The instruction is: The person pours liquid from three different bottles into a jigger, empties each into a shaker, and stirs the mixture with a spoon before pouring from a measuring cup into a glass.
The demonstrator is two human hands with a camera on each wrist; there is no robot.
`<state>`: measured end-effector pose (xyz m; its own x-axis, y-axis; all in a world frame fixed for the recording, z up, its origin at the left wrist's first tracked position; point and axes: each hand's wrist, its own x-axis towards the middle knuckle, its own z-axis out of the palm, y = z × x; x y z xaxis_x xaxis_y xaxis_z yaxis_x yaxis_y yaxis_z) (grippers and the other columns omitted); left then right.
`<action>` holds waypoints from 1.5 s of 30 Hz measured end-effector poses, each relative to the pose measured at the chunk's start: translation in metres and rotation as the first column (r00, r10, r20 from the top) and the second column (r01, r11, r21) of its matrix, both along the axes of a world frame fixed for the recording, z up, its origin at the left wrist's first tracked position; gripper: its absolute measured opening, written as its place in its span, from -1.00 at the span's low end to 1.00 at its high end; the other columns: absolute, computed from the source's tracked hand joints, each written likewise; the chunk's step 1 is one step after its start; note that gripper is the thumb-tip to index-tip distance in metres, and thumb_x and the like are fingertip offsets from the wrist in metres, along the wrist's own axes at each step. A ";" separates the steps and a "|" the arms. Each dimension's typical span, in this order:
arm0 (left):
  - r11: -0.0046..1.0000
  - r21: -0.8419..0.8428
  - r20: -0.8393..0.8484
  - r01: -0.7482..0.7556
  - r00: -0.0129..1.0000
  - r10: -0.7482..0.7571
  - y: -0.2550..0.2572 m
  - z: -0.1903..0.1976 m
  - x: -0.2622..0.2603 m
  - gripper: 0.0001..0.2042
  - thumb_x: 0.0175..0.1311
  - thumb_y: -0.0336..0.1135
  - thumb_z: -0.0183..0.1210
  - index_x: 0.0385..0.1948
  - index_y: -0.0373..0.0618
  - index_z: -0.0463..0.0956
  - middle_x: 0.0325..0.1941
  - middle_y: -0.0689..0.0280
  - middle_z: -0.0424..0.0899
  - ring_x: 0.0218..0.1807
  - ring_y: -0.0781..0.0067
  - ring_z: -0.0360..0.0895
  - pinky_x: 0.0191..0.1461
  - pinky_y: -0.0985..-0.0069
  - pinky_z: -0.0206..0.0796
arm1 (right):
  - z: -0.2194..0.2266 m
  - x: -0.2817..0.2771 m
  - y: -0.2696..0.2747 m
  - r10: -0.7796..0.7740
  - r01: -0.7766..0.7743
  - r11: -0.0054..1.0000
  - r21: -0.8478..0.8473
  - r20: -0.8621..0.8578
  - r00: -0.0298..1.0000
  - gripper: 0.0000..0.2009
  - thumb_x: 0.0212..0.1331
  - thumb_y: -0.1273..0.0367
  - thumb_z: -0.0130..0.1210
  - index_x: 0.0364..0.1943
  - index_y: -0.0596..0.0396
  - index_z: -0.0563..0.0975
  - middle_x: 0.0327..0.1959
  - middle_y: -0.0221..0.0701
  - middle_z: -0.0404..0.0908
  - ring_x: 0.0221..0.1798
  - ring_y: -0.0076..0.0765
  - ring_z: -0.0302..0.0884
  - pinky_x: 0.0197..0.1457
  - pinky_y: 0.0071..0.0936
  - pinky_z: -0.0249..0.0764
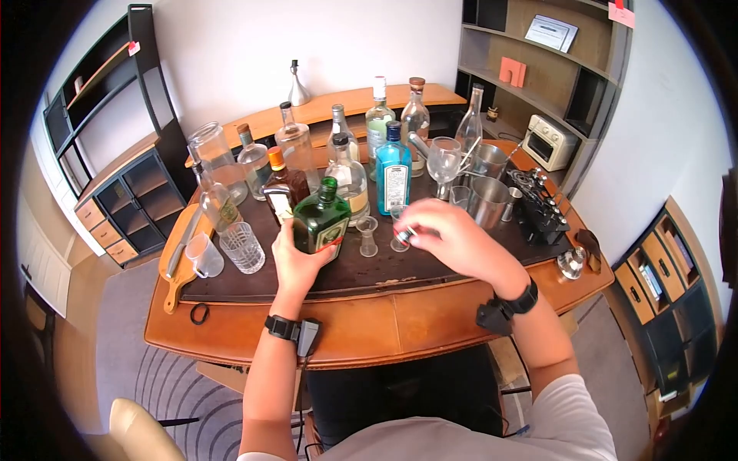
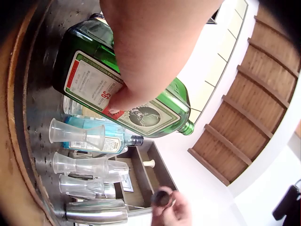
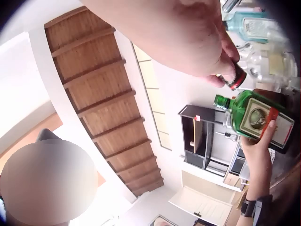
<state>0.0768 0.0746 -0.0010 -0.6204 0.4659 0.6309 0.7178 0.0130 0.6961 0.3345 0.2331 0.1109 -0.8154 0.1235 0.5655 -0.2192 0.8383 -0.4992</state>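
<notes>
My left hand (image 1: 296, 263) grips a green square-shouldered glass bottle (image 1: 329, 209) from the side, standing near the table's front. The bottle's mouth (image 3: 221, 101) is bare in the right wrist view. Between thumb and fingertips my right hand (image 1: 450, 234) pinches a dark bottle cap (image 3: 238, 79) with a red edge, to the right of the bottle and apart from it. Two clear hourglass jiggers (image 1: 369, 240) stand right of the green bottle, one partly hidden by the right hand. Behind them is a blue bottle (image 1: 394, 184) with its cap on.
Several clear bottles (image 1: 294, 146) crowd the back of the table. On the left are a cut-glass tumbler (image 1: 243, 250), a plastic cup (image 1: 204, 257) and a knife (image 1: 183, 246) on a wooden board. Metal shaker tins (image 1: 487, 203), a stemmed glass (image 1: 444, 161) and a black rack (image 1: 536, 207) stand right.
</notes>
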 end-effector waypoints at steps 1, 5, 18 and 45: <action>1.000 -0.011 -0.012 0.003 1.000 -0.003 0.000 0.000 0.000 -0.27 -0.25 -0.33 0.64 0.09 -0.28 0.50 -0.05 -0.03 0.68 0.04 -0.09 0.63 0.16 0.12 0.47 | 0.016 -0.016 -0.006 -0.018 0.018 1.000 0.008 0.000 1.000 -0.79 0.20 0.58 0.21 -0.08 0.16 0.61 -0.25 -0.27 0.59 -0.17 -0.15 0.57 -0.03 -0.27 0.50; 0.997 -0.056 -0.081 -0.061 0.995 0.056 0.000 -0.005 0.000 -0.24 -0.26 -0.27 0.65 0.11 -0.15 0.47 -0.03 0.07 0.65 0.11 -0.04 0.53 0.24 0.08 0.34 | 0.050 -0.079 -0.009 0.022 -0.009 0.990 0.144 -0.087 0.996 -0.80 0.14 0.59 0.24 -0.13 0.20 0.60 -0.22 -0.21 0.62 -0.13 -0.03 0.60 0.01 -0.20 0.54; 0.987 -0.148 -0.041 -0.056 0.998 0.051 -0.001 -0.008 -0.004 -0.14 -0.21 -0.19 0.65 0.25 -0.17 0.42 0.14 0.06 0.60 0.23 -0.09 0.44 0.39 0.09 0.25 | 0.070 -0.129 0.003 -0.109 -0.005 0.928 0.373 0.284 0.953 -0.87 0.27 0.41 0.18 -0.21 0.15 0.68 -0.37 -0.22 0.69 -0.22 -0.08 0.69 -0.11 -0.27 0.58; 0.991 -0.110 -0.085 -0.075 0.994 0.065 -0.003 0.001 -0.001 -0.22 -0.24 -0.26 0.64 0.12 -0.30 0.46 0.00 -0.02 0.68 0.12 -0.09 0.57 0.29 0.09 0.36 | 0.062 -0.127 0.006 -0.097 0.004 0.933 0.360 0.242 0.966 -0.69 0.32 0.11 0.21 -0.19 0.07 0.68 -0.33 -0.16 0.72 -0.22 0.00 0.70 -0.09 -0.15 0.58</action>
<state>0.0762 0.0720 -0.0001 -0.6030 0.4945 0.6260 0.7662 0.1407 0.6270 0.2078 0.2389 0.1729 -0.9341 -0.0016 0.3571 -0.0786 0.9764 -0.2011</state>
